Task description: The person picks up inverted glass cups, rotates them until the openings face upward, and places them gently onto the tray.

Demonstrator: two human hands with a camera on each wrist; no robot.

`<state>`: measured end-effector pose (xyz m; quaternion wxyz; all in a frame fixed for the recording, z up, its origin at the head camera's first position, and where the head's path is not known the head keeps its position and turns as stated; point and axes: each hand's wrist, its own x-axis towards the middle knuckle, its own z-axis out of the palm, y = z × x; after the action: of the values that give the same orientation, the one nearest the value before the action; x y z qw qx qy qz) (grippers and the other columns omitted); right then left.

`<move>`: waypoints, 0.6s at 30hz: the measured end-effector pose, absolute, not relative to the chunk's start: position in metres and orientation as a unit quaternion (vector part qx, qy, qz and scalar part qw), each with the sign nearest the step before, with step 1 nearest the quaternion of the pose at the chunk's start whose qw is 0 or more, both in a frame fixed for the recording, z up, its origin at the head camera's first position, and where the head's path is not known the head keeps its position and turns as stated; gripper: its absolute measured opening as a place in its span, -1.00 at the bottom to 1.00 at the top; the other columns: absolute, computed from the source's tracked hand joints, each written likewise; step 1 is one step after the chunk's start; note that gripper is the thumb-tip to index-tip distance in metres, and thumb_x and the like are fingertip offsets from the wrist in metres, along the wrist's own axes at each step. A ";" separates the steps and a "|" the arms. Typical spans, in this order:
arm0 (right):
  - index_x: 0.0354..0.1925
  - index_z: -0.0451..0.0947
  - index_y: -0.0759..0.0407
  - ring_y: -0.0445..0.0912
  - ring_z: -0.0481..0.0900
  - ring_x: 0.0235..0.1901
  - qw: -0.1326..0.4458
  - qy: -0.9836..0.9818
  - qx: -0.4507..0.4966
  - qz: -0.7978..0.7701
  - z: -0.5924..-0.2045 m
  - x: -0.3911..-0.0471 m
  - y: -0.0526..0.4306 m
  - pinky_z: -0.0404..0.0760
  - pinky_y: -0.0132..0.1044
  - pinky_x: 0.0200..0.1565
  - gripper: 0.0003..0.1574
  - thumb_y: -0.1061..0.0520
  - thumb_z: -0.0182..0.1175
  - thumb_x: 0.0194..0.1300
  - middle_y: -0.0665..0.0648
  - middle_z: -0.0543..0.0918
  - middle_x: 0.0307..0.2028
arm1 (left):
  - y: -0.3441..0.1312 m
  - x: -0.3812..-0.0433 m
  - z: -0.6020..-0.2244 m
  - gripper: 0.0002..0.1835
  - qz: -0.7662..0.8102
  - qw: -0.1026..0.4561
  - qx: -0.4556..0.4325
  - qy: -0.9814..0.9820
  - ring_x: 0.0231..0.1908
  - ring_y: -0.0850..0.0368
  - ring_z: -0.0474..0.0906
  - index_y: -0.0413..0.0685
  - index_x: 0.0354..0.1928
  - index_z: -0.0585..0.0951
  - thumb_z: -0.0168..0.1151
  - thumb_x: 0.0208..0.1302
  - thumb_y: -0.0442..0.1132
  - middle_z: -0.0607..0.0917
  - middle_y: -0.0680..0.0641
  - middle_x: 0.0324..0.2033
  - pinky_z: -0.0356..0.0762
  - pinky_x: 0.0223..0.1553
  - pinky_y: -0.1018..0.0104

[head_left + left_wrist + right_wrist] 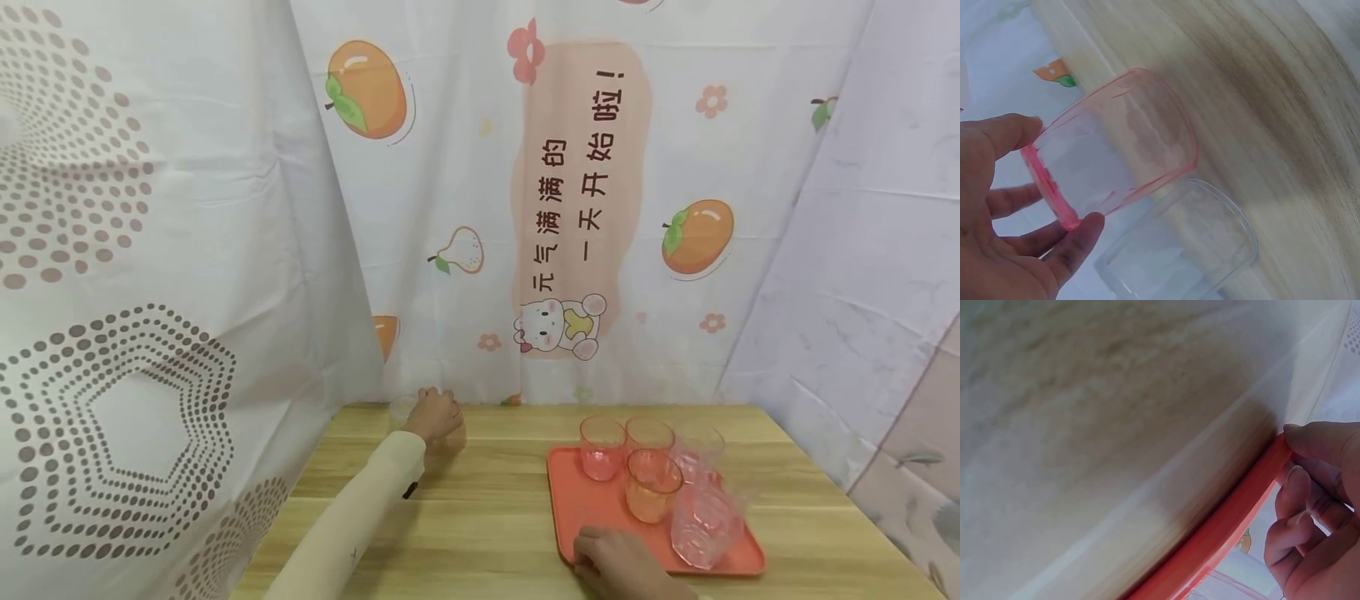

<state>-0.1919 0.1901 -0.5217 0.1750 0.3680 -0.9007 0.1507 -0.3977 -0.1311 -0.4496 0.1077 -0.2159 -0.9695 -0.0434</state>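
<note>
At the far left of the table, my left hand (437, 414) grips a see-through pink cup (1119, 144) by its thick base. The cup is upside down, its rim toward the wooden tabletop. Right beside it stands a clear cup (1185, 244), also rim down. My right hand (618, 560) is at the near left corner of a red tray (592, 504). In the right wrist view, the thumb and fingers pinch the edge of that tray.
On the tray stand a pink cup (602, 454), an orange cup (652, 492), another tinted cup (649, 433) behind it and a clear cup (705, 442). A clear faceted pitcher (705, 529) is at its right side. Patterned curtains (450, 167) hang behind the table (480, 517).
</note>
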 end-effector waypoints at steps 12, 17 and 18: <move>-0.58 0.41 -0.19 -0.40 0.15 -0.59 0.157 -0.909 0.359 0.142 -0.519 -0.190 0.191 0.19 -0.48 -0.56 -0.66 0.15 0.40 -0.09 -0.31 0.23 -0.56 | -0.132 -0.388 -0.450 -0.79 0.041 0.086 -0.245 -0.965 -0.44 0.03 0.31 -0.12 -0.37 0.64 0.02 0.29 -0.27 0.59 -0.05 -0.40 0.28 -0.28 0.13; -0.58 0.40 -0.21 -0.40 0.15 -0.60 0.160 -0.907 0.361 0.146 -0.518 -0.190 0.190 0.19 -0.47 -0.56 -0.64 0.16 0.40 -0.10 -0.30 0.23 -0.57 | -0.132 -0.378 -0.443 -0.75 0.296 0.191 -0.320 -0.879 -0.63 0.08 0.15 -0.05 -0.51 0.64 0.11 0.33 -0.26 0.51 0.05 -0.50 0.37 -0.52 0.20; -0.58 0.39 -0.21 -0.40 0.15 -0.60 0.163 -0.906 0.363 0.146 -0.517 -0.190 0.190 0.18 -0.47 -0.56 -0.64 0.17 0.40 -0.11 -0.30 0.23 -0.57 | -0.132 -0.376 -0.442 -0.76 0.331 0.211 -0.331 -0.858 -0.65 0.07 0.13 -0.03 -0.51 0.65 0.14 0.33 -0.25 0.50 0.05 -0.51 0.38 -0.55 0.20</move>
<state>-0.1899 0.1904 -0.5173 0.1630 0.3628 -0.9057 0.1464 -0.3758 -0.1323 -0.4419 0.2113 -0.3310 -0.8581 0.3309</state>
